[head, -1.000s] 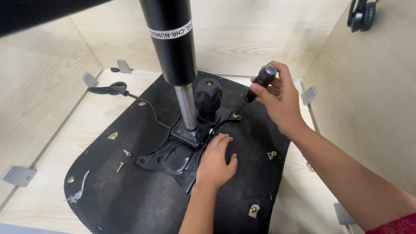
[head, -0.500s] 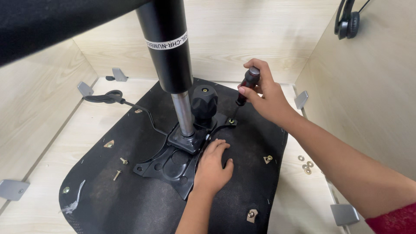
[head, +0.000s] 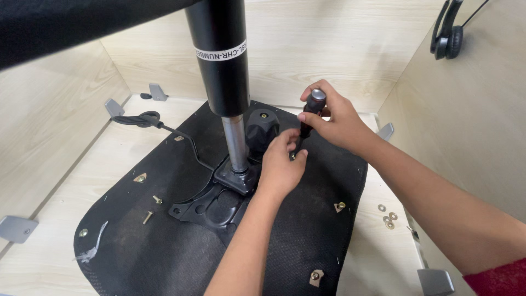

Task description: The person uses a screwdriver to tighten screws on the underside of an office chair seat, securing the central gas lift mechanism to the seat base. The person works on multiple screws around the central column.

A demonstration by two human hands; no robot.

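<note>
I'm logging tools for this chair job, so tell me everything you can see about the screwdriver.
The screwdriver has a black handle with dark red accents and a rounded grey cap on top. It stands nearly upright, tip down on the black seat underside, right of the round knob. The right hand wraps its handle; the left hand has its fingers at the lower end, hiding the tip.

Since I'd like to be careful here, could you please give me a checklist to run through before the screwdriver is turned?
1. Right hand wrapped round the screwdriver handle: ok.
2. Left hand steadying the tool's lower end: ok.
3. Tip seated in a screw head: cannot tell, fingers hide it.
4. Mechanism plate flat on the black seat underside: ok.
5. Loose screws lying clear of both hands: ok.
6. Washers on the wooden surface, apart from the seat: ok.
</note>
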